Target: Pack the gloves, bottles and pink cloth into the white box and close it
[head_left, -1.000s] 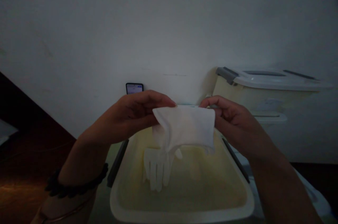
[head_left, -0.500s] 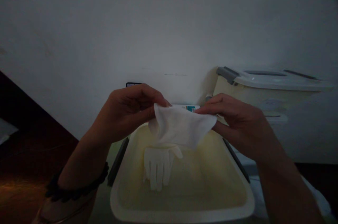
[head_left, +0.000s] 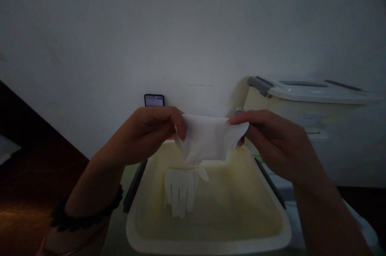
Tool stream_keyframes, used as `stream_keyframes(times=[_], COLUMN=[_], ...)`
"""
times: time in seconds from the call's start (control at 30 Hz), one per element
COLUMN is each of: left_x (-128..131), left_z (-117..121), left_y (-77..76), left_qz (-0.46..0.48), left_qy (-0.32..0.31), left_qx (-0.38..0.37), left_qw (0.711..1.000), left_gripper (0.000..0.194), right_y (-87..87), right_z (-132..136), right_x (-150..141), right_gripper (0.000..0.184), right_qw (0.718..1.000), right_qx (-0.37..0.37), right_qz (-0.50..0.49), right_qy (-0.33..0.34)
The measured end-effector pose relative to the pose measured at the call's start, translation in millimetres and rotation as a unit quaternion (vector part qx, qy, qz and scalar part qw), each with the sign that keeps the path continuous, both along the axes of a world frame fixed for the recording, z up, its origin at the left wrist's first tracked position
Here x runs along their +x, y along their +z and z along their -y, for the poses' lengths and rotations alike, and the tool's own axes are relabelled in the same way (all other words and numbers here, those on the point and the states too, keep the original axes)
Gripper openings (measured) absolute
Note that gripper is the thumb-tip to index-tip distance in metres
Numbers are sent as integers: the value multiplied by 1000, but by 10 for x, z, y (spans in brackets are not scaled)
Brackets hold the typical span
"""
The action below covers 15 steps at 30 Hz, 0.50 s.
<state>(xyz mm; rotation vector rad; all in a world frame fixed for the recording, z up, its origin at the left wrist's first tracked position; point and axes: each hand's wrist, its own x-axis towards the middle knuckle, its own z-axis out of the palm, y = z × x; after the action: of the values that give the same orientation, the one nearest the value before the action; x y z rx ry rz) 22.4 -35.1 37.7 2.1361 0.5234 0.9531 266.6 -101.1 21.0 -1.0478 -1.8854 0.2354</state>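
A white glove (head_left: 208, 139) is stretched between both my hands above an open cream plastic bin (head_left: 208, 244). My left hand (head_left: 147, 133) pinches its left edge; my right hand (head_left: 271, 139) pinches its right edge. The glove is folded or bunched, its lower part hanging toward the bin. Another white glove (head_left: 181, 189) lies flat on the bin's floor, fingers pointing toward me. A dark bead bracelet (head_left: 84, 215) circles my left wrist.
A lidded cream storage box (head_left: 307, 103) with grey latches stands at the right against the white wall. A phone (head_left: 154, 100) with a lit screen leans on the wall behind my left hand. Dark wooden floor (head_left: 30, 191) lies to the left. The scene is dim.
My hands have pulled the glove's top edge taut and level, after tilting and bunching it half a second ago. The phone shows again above my left hand. The glove in the bin has not moved.
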Motion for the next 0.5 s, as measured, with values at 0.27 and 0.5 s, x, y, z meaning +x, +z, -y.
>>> stream_keyframes(times=[0.27,0.5], left_x=[-61,-29], left_z=[156,-24], left_y=[74,35], left_qz=[-81,-196], left_qy=[-36,-90], left_qx=[41,31], left_qw=[995,976], left_gripper=[19,5], right_y=[70,101], right_z=[21,68], right_x=[61,106], right_gripper=[28,12], right_qw=[996,985], right_qx=[-22,-91], right_qz=[65,109], right_qy=[64,100])
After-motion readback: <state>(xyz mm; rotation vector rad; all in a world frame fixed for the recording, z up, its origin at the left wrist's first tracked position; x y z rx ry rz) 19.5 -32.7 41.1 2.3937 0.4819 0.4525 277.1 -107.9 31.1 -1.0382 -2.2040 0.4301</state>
